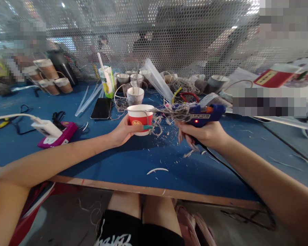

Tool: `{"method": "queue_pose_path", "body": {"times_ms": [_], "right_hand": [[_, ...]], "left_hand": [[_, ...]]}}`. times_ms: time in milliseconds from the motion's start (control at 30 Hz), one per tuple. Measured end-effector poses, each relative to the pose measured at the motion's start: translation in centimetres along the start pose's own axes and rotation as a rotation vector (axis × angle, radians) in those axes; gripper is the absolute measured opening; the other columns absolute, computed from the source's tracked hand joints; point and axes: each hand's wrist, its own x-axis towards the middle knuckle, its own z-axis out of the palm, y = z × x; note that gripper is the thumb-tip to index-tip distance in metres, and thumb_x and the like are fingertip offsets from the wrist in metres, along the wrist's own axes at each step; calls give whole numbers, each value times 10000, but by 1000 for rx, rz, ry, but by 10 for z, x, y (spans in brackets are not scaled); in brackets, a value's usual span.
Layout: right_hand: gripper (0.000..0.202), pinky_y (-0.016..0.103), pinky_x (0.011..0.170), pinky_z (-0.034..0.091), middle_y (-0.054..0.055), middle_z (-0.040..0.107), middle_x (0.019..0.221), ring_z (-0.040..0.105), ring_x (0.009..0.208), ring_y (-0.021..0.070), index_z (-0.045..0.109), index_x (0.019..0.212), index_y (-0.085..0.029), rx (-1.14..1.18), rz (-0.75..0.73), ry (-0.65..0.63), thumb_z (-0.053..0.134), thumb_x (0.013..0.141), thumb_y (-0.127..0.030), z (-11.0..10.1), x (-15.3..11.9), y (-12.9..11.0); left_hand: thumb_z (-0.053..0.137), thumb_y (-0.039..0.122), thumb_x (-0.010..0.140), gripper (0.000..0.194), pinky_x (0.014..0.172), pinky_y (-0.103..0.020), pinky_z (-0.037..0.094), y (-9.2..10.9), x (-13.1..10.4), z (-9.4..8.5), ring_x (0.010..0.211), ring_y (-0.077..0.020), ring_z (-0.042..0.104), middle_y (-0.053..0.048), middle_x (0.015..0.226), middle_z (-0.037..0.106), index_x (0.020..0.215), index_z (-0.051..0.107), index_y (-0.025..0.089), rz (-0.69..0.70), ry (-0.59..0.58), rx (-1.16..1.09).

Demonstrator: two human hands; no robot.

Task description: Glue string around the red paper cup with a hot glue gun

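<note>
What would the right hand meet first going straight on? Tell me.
Likely the red cup in the left hand, at its rim; depth is unclear, so the glue gun may already touch it.

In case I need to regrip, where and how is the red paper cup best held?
Probably by the lower wall of the red paper cup, from the left: it is upright, narrower below its open rim, and the glue gun and loose string crowd its right.

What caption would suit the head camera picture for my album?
Left hand holds a red paper cup; right hand grips a glue gun over a blue table.
</note>
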Motion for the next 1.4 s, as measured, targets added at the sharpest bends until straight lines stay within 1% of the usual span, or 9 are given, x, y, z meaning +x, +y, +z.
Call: {"method": "queue_pose_path", "body": {"times_ms": [200,400,533,700,800,967,1067,1267,1400], "right_hand": [[262,216,293,341,-11,480,320,400,256,73,538,389,-224,-4,0,25,649,616,-291,-1,0,1],[280,221,291,344,-12,499,336,413,267,80,546,411,-225,2,27,44,712,626,-293,-2,1,2],[285,224,291,346,-12,497,336,413,267,83,546,415,-228,-1,20,40,707,643,-284,-2,0,1],[330,225,290,353,-6,491,335,408,268,80,535,398,-224,-13,39,43,742,641,-307,-2,0,1],[319,220,291,354,-8,495,338,412,270,80,538,413,-219,-6,45,50,750,637,-302,-2,1,1],[298,216,292,352,-1,512,345,417,277,81,543,406,-217,-21,38,49,709,646,-274,-2,0,0],[314,214,288,349,-3,506,338,414,275,80,535,395,-221,-19,37,51,724,639,-283,-1,0,-1],[304,210,288,350,-6,488,321,406,261,74,539,376,-225,-6,31,46,703,624,-289,-2,0,0],[300,206,293,350,9,500,330,415,256,71,551,366,-213,-16,44,45,680,625,-293,-3,1,3]], "left_hand": [[867,189,560,523,861,-397,582,1,-1,1,935,-234,715,-45,963,753,1037,654,177,-14,16,-7],[864,179,557,515,863,-399,567,2,-1,1,896,-217,715,-29,919,746,1024,648,177,-13,24,-16],[866,194,569,516,880,-410,555,1,-1,-1,897,-221,717,-26,914,746,1032,639,186,-4,3,-7],[870,199,567,515,873,-393,559,0,0,-2,895,-215,718,-30,922,752,1029,642,183,2,-3,-24],[872,188,555,521,854,-379,561,0,0,-1,870,-202,715,-22,910,749,1023,644,181,-3,6,-38],[865,193,557,525,869,-403,551,1,0,0,876,-208,710,-18,914,742,1031,638,188,-4,10,-28],[861,203,565,528,885,-418,545,1,0,0,890,-213,711,-17,923,738,1041,634,193,-1,3,-16],[870,196,538,501,864,-401,559,2,-1,1,887,-217,711,-16,895,742,992,659,191,-18,12,-53],[863,202,549,485,836,-380,572,2,-1,1,843,-198,713,-11,879,739,988,660,182,-8,13,-49]]}}
